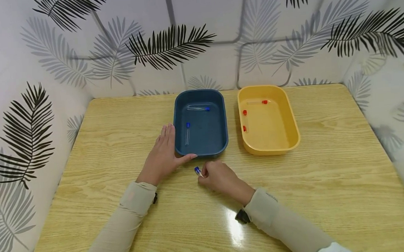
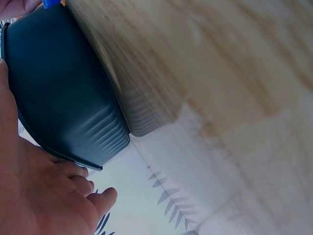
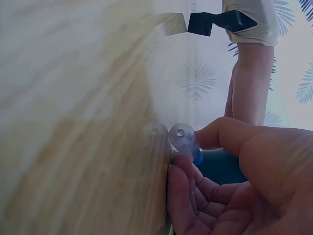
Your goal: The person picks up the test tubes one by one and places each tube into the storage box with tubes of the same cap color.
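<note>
My right hand pinches a clear test tube with a blue cap between thumb and fingers, low over the table in front of the dark blue tub. In the right wrist view the round clear end of the tube faces the camera, close to the tabletop. Along the tub's left side lies my left hand, its fingers extended at the rim and the thumb reaching across the front corner. Inside the blue tub are two blue-capped test tubes, one lying crosswise and one lengthwise.
To the right stands a yellow tub with red-capped test tubes, one near its back and others along its left wall. Both tubs sit towards the back of the wooden table. Leaf-patterned cloth hangs behind.
</note>
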Action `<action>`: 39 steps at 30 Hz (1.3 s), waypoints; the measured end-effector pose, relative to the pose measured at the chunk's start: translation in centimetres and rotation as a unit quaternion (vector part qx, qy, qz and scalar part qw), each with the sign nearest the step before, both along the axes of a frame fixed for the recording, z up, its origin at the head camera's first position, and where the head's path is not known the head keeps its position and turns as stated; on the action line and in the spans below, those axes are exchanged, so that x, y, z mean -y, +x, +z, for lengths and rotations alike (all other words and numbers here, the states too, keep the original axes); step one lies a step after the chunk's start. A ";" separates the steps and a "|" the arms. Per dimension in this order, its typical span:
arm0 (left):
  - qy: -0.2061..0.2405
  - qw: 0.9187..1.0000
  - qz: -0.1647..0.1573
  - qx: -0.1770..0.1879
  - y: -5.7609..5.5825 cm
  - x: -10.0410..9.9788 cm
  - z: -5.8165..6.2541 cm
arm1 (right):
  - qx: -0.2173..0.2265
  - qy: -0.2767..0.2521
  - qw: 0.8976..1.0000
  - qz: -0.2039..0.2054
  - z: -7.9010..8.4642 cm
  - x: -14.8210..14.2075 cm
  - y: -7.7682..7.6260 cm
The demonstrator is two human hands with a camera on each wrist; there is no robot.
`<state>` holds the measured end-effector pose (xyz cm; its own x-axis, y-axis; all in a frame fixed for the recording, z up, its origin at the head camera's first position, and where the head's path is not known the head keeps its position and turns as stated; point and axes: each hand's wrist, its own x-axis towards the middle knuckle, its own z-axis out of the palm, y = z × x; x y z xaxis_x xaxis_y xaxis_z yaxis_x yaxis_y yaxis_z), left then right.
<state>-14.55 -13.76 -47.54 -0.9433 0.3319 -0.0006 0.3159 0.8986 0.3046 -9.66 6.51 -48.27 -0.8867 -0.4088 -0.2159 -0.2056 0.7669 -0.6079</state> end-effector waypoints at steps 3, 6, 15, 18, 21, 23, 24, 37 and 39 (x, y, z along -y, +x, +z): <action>0.005 1.000 0.000 0.000 0.0 0.0 -0.1 | 0.003 -0.005 1.000 0.000 -0.1 -0.1 0.0; 0.009 1.000 0.001 -0.001 0.1 0.0 -0.1 | 0.006 -0.013 1.000 0.001 -0.3 -0.2 0.0; 0.007 1.000 -0.002 -0.005 0.1 0.1 -0.3 | 0.042 -0.070 0.997 0.009 -0.4 -1.1 0.0; 0.008 1.000 -0.002 -0.004 0.1 0.1 -0.3 | 0.049 -0.093 0.994 0.019 -0.4 -1.6 -0.1; 0.009 1.000 -0.002 -0.005 0.1 0.1 -0.4 | 0.046 -0.118 0.991 0.029 -0.4 -2.2 -0.1; 0.007 1.000 -0.003 -0.006 0.1 0.1 -0.3 | 0.043 -0.128 0.990 0.035 -0.4 -2.7 -0.1; 0.007 1.000 -0.003 -0.006 0.0 0.1 -0.3 | 0.041 -0.134 0.989 0.038 -0.4 -3.0 -0.2; 0.009 1.000 0.001 0.008 0.0 0.0 0.1 | 0.040 -0.180 0.983 0.024 4.5 -6.2 -0.9; 0.010 1.000 0.001 0.009 0.0 0.0 0.1 | 0.033 -0.193 0.980 0.020 5.4 -6.6 -1.3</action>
<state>-14.59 -13.72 -47.48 -0.9440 0.3299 -0.0105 0.3084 0.8931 0.3274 -11.00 13.12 -42.85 -0.8573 -0.5062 -0.0937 -0.1825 0.4691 -0.8641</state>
